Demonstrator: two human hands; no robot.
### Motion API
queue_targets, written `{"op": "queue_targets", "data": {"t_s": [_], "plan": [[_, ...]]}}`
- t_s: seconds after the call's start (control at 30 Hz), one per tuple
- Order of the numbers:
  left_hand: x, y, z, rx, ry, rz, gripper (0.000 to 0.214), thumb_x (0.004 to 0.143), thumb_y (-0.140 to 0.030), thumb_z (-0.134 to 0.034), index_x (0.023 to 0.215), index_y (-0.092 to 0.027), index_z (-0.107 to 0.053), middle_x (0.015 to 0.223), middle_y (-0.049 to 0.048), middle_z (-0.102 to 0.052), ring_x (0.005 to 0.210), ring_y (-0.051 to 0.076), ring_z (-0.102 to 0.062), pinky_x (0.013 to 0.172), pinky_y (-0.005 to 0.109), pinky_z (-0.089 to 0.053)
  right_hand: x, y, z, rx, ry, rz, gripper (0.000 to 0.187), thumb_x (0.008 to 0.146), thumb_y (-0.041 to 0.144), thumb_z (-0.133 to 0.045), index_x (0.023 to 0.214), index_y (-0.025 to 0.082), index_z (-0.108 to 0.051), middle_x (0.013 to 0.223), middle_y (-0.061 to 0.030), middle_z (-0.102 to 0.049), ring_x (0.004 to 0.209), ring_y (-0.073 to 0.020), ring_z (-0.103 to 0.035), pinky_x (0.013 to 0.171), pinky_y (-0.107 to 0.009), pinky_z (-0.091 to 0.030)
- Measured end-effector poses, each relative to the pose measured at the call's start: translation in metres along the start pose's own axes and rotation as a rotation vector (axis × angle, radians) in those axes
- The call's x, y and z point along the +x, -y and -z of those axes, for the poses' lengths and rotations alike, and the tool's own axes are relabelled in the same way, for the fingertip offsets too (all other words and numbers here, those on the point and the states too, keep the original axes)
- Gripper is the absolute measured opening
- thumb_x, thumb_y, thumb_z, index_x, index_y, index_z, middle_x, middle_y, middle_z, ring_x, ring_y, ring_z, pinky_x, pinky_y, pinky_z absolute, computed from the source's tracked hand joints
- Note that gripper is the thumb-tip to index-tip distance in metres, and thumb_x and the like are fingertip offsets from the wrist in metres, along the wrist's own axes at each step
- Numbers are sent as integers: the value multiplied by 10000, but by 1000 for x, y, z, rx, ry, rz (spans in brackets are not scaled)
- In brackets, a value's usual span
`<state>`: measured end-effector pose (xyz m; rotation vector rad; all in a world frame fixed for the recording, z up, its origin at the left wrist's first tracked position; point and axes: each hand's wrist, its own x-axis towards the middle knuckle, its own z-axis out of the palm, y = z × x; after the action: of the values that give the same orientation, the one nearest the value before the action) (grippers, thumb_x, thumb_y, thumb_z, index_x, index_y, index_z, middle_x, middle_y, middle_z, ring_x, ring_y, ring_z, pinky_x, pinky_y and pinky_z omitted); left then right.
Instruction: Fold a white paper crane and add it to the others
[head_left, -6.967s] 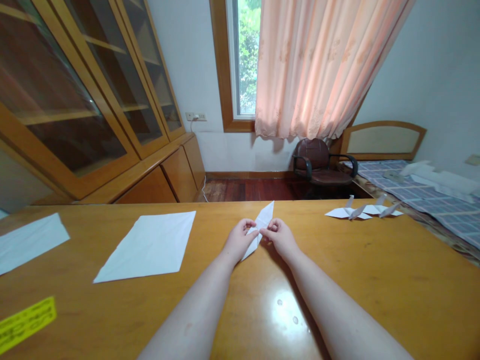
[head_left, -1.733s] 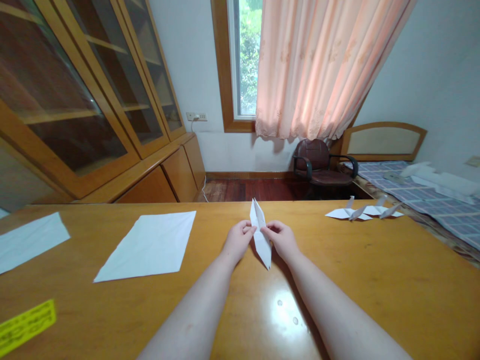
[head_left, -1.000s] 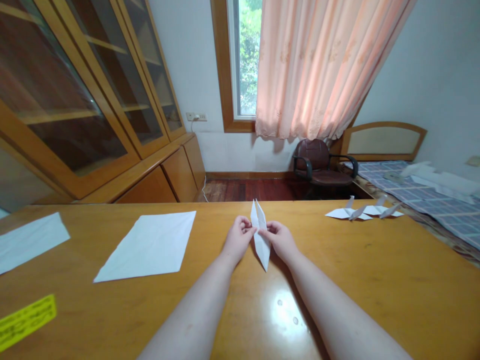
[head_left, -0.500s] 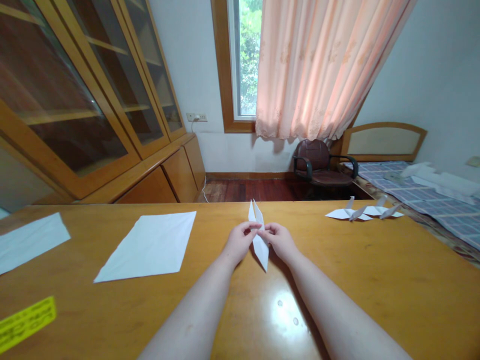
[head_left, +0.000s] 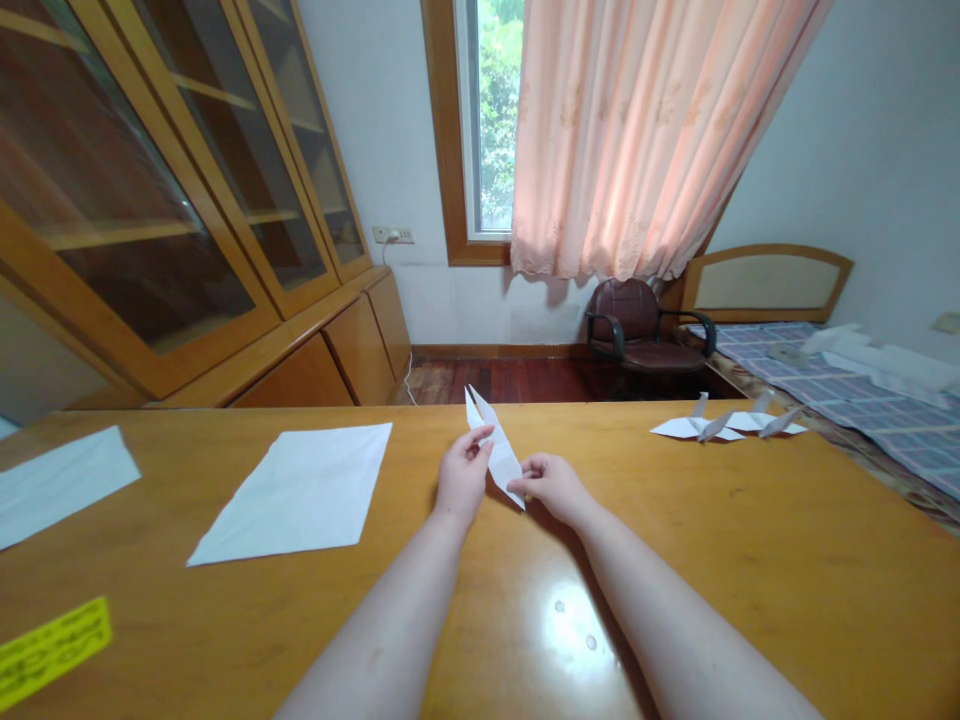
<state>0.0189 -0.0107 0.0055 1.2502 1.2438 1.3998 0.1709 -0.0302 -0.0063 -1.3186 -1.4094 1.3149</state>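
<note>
A narrow folded white paper shape (head_left: 495, 452) with two points at its far end is held just above the wooden table (head_left: 750, 560). My left hand (head_left: 461, 478) pinches its upper part from the left. The fingers of my right hand (head_left: 550, 487) pinch its near tip from the right. The shape leans with its far points tilted to the left.
A flat white sheet (head_left: 300, 490) lies left of my hands, another sheet (head_left: 56, 482) at the far left edge. Folded paper figures (head_left: 724, 421) rest at the table's far right. A yellow label (head_left: 49, 650) lies front left. A chair (head_left: 645, 335) and bed (head_left: 847, 400) stand beyond.
The folded shape has tilted so its far points lean left and sit higher. My left hand rose along it and my right hand slid toward its near tip.
</note>
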Motion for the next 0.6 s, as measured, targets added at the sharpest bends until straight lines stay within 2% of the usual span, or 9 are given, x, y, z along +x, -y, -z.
{"op": "queue_targets", "data": {"t_s": [0.13, 0.27, 0.47, 0.6], "plan": [[-3, -1, -2, -51, 141, -5, 273, 719, -237, -611, 975, -160, -672, 960, 68, -689, 843, 165, -625, 778, 281, -493, 0, 2, 0, -6, 25, 57, 203, 624, 337, -683, 665, 146, -625, 612, 0, -626, 543, -117, -514, 528, -223, -363], [-8, -6, -6, -22, 327, 33, 192, 720, -191, -602, 883, -168, -701, 943, 68, -703, 905, 194, -630, 867, 333, -473, -1, 5, 2, 45, 16, 64, 310, 682, 435, -638, 678, 125, -636, 556, 7, -575, 494, -98, -449, 478, -214, -306], [-10, -7, -8, 5, 308, 24, 210, 739, -180, -579, 912, -169, -696, 959, 67, -700, 920, 197, -626, 883, 346, -466, 0, 4, 3, 23, 5, 49, 345, 689, 466, -627, 641, 124, -618, 502, 27, -522, 458, -85, -400, 453, -213, -261], [-9, -6, -6, 5, 255, 11, 216, 733, -187, -584, 918, -162, -693, 951, 69, -698, 901, 195, -627, 868, 337, -469, 1, 2, 2, 35, 20, 52, 264, 662, 392, -655, 682, 131, -621, 579, 9, -583, 510, -103, -468, 497, -218, -327]]}}
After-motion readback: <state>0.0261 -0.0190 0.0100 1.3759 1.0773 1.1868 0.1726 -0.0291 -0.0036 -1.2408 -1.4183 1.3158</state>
